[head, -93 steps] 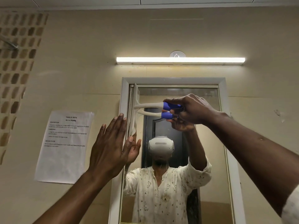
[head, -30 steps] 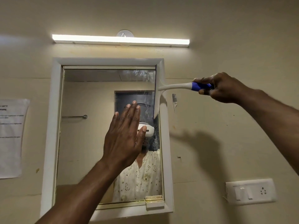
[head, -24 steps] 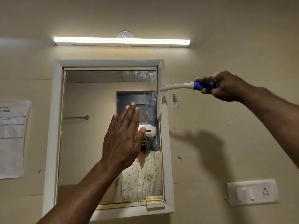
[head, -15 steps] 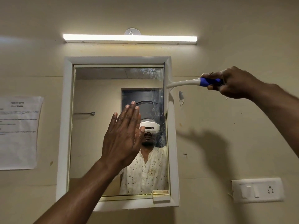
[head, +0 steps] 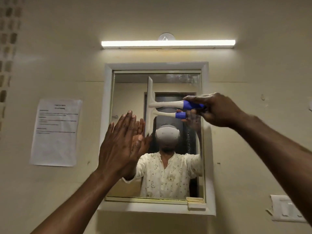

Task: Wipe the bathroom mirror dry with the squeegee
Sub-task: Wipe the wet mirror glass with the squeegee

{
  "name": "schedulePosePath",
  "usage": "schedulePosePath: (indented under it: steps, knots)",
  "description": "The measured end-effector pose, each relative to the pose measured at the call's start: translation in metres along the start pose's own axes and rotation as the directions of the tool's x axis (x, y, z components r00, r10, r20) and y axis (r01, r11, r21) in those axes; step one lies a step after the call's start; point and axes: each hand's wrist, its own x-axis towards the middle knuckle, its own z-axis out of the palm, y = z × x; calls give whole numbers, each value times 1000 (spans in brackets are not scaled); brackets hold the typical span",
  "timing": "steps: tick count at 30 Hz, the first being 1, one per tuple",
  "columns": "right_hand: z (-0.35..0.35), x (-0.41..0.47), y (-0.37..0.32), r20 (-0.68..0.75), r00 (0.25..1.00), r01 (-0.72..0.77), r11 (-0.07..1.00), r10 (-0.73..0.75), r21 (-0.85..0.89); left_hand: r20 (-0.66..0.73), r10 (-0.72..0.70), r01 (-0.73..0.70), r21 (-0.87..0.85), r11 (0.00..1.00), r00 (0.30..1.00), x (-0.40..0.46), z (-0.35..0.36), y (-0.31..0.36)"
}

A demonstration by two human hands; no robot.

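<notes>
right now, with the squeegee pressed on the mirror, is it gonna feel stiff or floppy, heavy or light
Probably mostly stiff: the squeegee keeps its long blade straight and its thin white neck unbent against the mirror. Likely light too, since the right hand holds it out sideways by the blue grip alone. The blade edge may flex slightly, but the pictures can't settle that.

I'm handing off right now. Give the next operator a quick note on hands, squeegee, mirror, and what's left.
Right hand: shut on the squeegee by its blue grip, blade vertical on the mirror, upper middle.
Left hand: open, flat, empty, raised before the lower left glass.
Done: the left part looks clear.
Left: droplets and streaks remain along the top right and down the right side; wipe those, then check the lower glass.
</notes>
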Motion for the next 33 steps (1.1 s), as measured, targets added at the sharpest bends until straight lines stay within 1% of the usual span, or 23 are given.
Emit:
schedulePosePath:
  steps: [3, 7, 10, 13, 16, 25, 33]
  knots:
    - [27, 12, -24, 15, 999, 49, 998, -49, 25, 9, -42, 42, -18, 999, 999, -8, -11, -22]
    - [56, 26, -47, 2, 996, 87, 995, -87, 40, 11, -66, 66, 29, 997, 998, -16, -16, -57]
    - [72, 34, -57, -1, 997, 77, 997, -77, 31, 4, -66, 66, 23, 998, 998, -21, -16, -75]
    - [85, 39, -65, 19, 999, 48, 999, -48, 14, -2, -72, 72, 53, 996, 997, -26, -13, -93]
    - [94, 42, -74, 18, 998, 56, 998, -57, 17, 0, -73, 73, 72, 995, 997, -29, -12, -104]
    - [102, 46, -76, 29, 998, 52, 999, -52, 5, 23, -65, 64, 40, 997, 998, -33, -3, -113]
    - [97, 40, -66, 47, 999, 24, 1000, -24, 0, 32, -63, 63, 11, 998, 997, -33, 3, -101]
